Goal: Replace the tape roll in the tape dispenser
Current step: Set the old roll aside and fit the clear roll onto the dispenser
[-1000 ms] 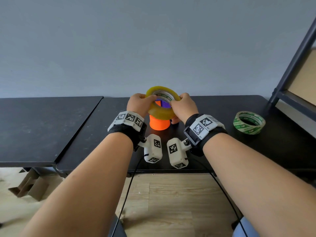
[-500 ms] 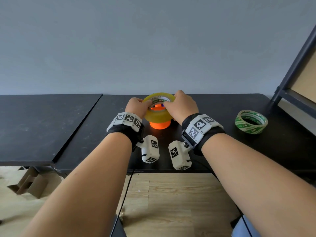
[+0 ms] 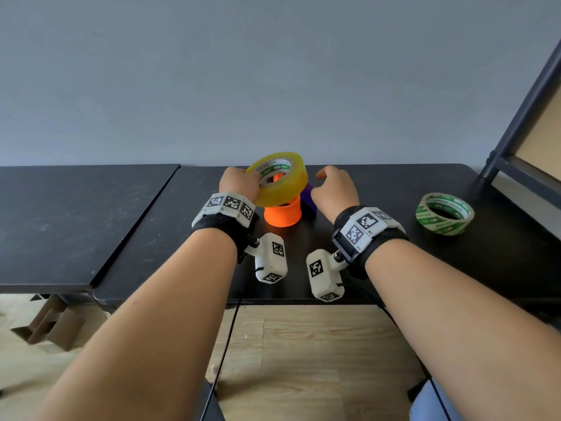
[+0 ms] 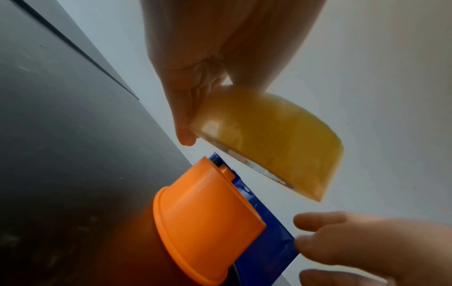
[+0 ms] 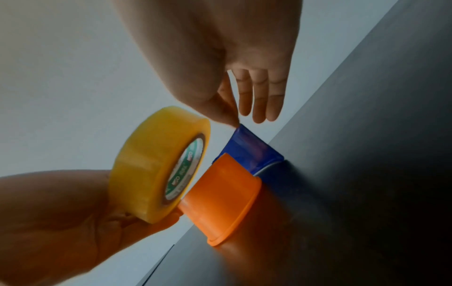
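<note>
Roll: yellow tape roll (image 3: pixel 280 177), held tilted just above the dispenser (image 3: pixel 283 212), near the tabletop's (image 3: pixel 379 189) far edge, about mid-way along it. Lower rim looks to sit at the orange hub's top; not yet seated.
Dispenser: orange drum-shaped hub standing on end, blue part (image 5: pixel 249 149) behind it on the right side. Likely a snug fit inside the roll's core.
Handling: roll judged light, stiff card core, smooth glossy sides, so somewhat slippery. Best taken by pinching rim and core, or across the outer face with both hands. Tilt could jam it on the hub; level it before pressing down.
Left hand (image 3: pixel 239 182): grips the roll's near-left rim, thumb over the top edge into the core, fingers curled beneath.
Right hand (image 3: pixel 334 189): off the roll, holds nothing, fingers loosely extended just beside the blue part; in the right wrist view the thumb tip nearly touches its top corner.
Writing: green-and-white printed liner inside the core; letters too small and blurred to read with certainty.
Spare: a second roll (image 3: pixel 444 212), thin, green-printed, lies flat toward the tabletop's right edge, well apart. Its print also unreadable.
Surroundings: grey wall behind; dark shelf frame (image 3: pixel 522 117) at far right.
</note>
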Motion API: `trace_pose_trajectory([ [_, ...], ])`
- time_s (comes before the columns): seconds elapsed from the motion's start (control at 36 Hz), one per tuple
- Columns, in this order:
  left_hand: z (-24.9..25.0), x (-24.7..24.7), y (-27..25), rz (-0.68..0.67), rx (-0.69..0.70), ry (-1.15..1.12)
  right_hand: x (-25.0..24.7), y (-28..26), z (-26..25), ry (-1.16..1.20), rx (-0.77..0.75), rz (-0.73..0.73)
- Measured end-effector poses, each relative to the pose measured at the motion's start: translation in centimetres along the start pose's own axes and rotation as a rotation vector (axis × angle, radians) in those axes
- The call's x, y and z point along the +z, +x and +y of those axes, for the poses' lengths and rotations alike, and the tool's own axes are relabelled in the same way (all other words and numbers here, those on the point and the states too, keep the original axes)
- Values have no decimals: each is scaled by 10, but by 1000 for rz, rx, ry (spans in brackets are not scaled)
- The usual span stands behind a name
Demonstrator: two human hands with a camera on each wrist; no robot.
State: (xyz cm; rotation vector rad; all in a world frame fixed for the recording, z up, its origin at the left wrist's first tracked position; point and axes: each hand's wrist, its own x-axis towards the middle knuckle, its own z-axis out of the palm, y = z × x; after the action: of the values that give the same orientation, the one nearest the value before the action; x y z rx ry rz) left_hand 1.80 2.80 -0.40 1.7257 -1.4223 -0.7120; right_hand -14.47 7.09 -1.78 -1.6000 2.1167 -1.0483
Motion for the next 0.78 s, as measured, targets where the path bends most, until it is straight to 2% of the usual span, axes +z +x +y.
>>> trace_pose_trajectory([
  [0.25,-1,-1,0,10,35,82,1,12,9,-136,-20,-35],
  [0.5,-2,1,1,10,62,101,-5,19,10,-115,81,-45],
  [0.64,2,7,-2,-2,61,79,-6,13,3,22,133,-3],
  [0.78,5,15,-6,-31,54,81,-8,5,-4,178,118,19],
])
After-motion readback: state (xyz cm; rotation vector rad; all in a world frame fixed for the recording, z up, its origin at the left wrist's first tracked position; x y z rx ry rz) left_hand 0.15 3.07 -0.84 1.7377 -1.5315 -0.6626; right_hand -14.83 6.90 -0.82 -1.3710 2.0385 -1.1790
